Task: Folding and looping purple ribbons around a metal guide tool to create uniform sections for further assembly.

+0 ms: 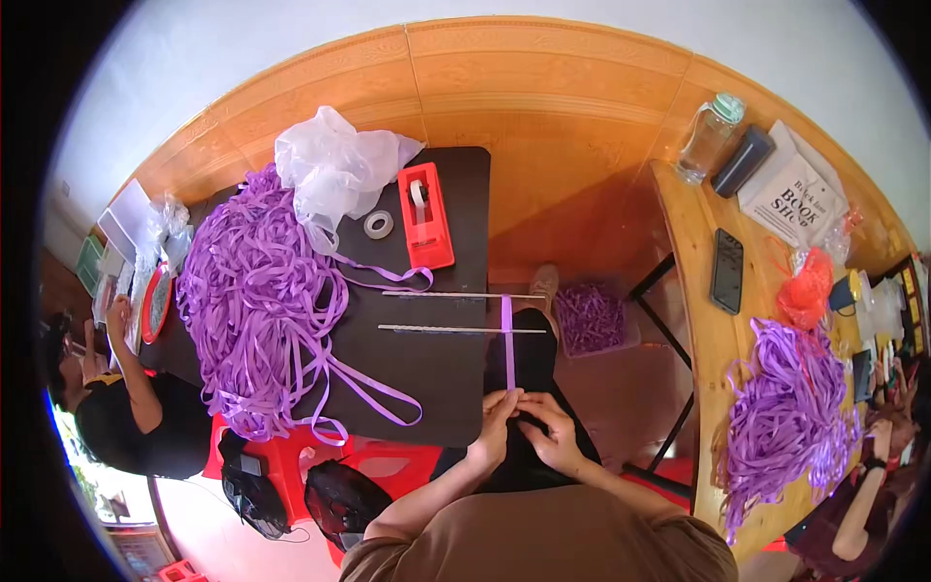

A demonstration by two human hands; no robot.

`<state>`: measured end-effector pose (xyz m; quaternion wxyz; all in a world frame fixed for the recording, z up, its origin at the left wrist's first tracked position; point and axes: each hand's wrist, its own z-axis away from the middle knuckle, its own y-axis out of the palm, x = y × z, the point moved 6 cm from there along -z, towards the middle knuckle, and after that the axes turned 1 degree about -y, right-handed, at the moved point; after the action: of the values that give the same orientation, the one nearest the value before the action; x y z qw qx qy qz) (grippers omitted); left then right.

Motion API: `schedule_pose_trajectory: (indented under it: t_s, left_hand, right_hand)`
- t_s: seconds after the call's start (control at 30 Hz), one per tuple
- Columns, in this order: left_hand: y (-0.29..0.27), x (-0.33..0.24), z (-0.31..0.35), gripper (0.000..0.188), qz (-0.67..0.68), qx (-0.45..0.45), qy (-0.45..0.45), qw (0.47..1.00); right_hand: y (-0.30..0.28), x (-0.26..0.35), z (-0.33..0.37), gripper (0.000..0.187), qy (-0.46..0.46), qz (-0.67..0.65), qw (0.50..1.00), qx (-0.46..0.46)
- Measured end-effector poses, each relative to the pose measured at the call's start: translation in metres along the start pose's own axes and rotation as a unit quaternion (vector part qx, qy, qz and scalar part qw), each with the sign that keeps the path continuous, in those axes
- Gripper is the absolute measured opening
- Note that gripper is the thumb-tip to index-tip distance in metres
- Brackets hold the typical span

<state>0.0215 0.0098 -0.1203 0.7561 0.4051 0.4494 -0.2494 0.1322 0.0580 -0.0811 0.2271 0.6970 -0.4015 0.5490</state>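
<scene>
Keeping the purple strip [510, 361] flat and taut seems best; left hand [494, 435] pinches it; right hand's [555, 436] grip is unclear.

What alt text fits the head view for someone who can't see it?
Two hands meet at a purple ribbon, pinched in the left, that crosses two thin rods jutting past the edge of a dark table, which bears a ribbon heap, a translucent plastic bag and a red tape dispenser.
</scene>
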Motion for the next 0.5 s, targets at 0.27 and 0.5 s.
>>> schedule_pose_trajectory:
  t_s: [0.27,0.5]
  left_hand:
    - [-0.009,0.000,0.010,0.023,-0.038,-0.021,-0.024,0.999]
    - [-0.015,-0.009,0.019,0.017,-0.049,-0.039,-0.012,0.998]
  right_hand:
    - [-0.018,0.044,-0.057,0.040,-0.291,0.356,0.886,-0.057]
    - [0.008,0.059,-0.074,0.025,-0.449,0.444,0.776,-0.014]
